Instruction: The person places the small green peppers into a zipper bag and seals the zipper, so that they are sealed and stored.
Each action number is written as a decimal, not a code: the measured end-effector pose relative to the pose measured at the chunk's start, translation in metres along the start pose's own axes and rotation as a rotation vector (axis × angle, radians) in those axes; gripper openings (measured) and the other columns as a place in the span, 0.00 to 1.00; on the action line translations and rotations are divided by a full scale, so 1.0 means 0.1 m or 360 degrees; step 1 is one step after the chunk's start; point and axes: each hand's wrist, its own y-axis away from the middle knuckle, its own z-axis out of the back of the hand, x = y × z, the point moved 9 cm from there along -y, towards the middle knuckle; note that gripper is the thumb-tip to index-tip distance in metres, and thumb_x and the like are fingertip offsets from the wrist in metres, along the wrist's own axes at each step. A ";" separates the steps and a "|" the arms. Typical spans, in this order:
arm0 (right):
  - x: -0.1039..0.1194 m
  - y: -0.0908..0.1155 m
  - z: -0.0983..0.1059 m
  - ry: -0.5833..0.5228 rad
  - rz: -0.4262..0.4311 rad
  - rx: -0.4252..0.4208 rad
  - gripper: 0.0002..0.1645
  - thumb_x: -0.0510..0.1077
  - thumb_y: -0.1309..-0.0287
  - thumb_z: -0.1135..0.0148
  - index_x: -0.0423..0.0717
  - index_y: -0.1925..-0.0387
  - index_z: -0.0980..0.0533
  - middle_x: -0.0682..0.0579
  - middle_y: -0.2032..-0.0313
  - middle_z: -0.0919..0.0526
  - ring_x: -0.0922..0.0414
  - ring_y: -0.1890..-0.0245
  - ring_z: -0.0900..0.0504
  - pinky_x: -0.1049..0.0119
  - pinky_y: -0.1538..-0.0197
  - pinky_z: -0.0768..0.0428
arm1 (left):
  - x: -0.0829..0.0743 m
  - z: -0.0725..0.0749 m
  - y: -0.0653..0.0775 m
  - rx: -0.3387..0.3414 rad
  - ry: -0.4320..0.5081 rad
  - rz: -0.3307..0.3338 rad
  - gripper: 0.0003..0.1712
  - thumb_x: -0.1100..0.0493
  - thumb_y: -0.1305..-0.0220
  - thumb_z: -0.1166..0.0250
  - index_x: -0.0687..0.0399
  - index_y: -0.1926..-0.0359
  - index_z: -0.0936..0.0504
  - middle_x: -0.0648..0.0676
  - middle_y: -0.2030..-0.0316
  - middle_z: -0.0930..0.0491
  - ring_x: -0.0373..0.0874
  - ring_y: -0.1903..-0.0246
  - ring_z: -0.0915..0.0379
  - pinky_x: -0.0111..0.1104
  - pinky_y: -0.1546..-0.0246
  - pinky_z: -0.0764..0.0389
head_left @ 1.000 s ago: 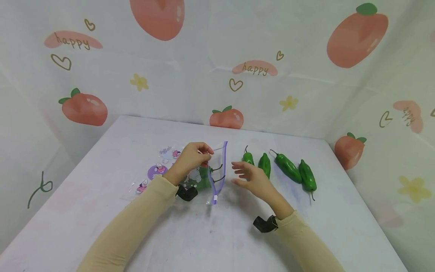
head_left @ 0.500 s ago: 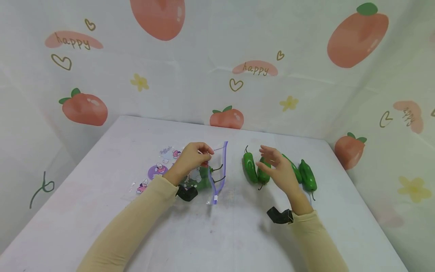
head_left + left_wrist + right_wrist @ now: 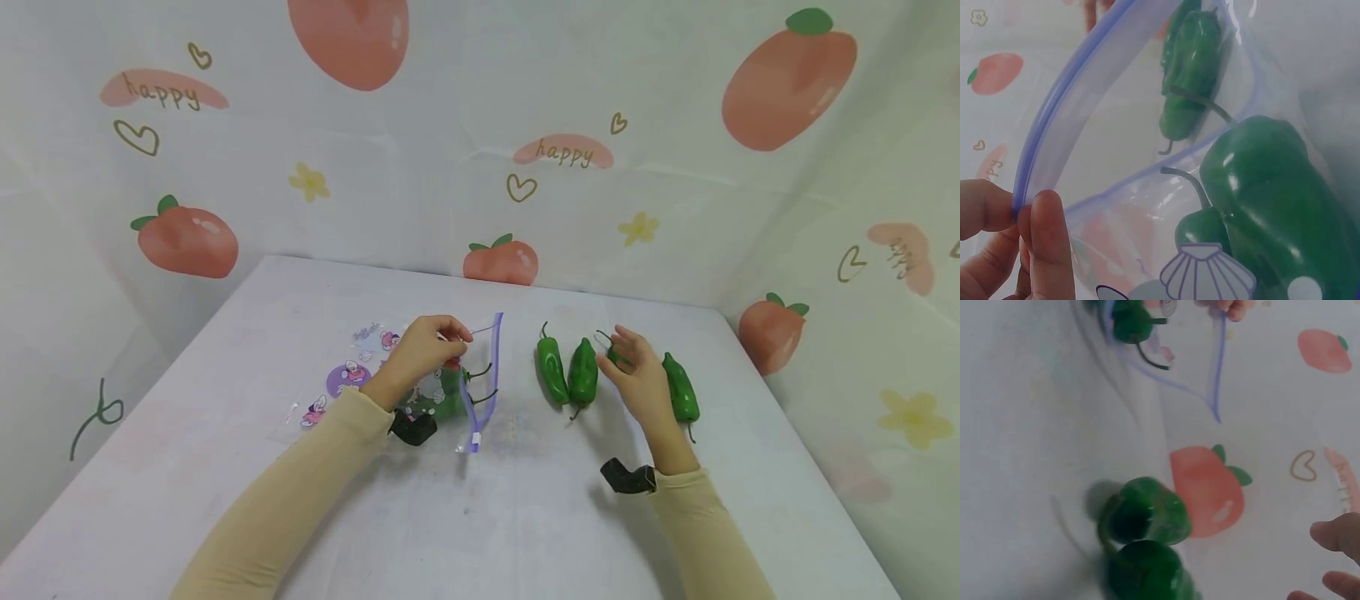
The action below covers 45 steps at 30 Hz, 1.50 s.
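My left hand (image 3: 423, 354) pinches the top edge of a clear zip bag (image 3: 347, 381) printed with cartoon figures. The bag's purple zip strip (image 3: 1054, 119) gapes wide, its mouth toward the right. Inside lie green peppers (image 3: 1272, 194), their stems poking toward the mouth. Over the row of loose peppers, my right hand (image 3: 637, 375) hovers with fingers spread and nothing in them. It mostly covers one green pepper (image 3: 616, 356). Two more, a left pepper (image 3: 552, 371) and a middle pepper (image 3: 582, 375), lie beside it, and a far-right pepper (image 3: 680, 390) just past the hand.
A white table (image 3: 465, 533) bears everything. Behind it hangs a white cloth (image 3: 420, 167) printed with peaches, hearts and flowers. Each wrist wears a black mount, such as the right wrist mount (image 3: 628, 477).
My right hand has moved rightward from beside the bag's mouth, past the first two loose peppers, to above the third. My left hand and the bag have stayed in place.
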 end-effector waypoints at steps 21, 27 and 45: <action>-0.44 0.06 -0.41 0.0261 -0.0392 0.0302 0.47 0.51 0.39 0.37 0.37 0.28 0.48 0.31 0.34 0.37 0.37 0.37 0.30 0.45 0.39 0.27 | -0.02 -0.01 0.00 -0.0016 0.0027 0.0000 0.09 0.68 0.42 0.43 0.61 0.61 0.19 0.55 0.71 0.26 0.43 0.77 0.24 0.34 0.70 0.14; -0.46 0.07 -0.46 0.0319 -0.0411 0.0340 0.48 0.53 0.40 0.37 0.37 0.28 0.48 0.30 0.35 0.35 0.36 0.38 0.30 0.46 0.40 0.25 | -0.01 -0.01 0.00 -0.0013 0.0035 0.0001 0.09 0.68 0.42 0.43 0.61 0.62 0.19 0.55 0.71 0.26 0.43 0.77 0.24 0.34 0.70 0.14; -0.34 0.09 -0.38 0.0280 -0.0397 0.0293 0.43 0.45 0.40 0.38 0.35 0.30 0.44 0.29 0.39 0.31 0.53 0.67 0.16 0.63 0.61 0.18 | 0.00 0.00 0.01 -0.0007 0.0017 0.0014 0.09 0.67 0.41 0.42 0.60 0.61 0.18 0.56 0.71 0.26 0.44 0.76 0.23 0.34 0.68 0.14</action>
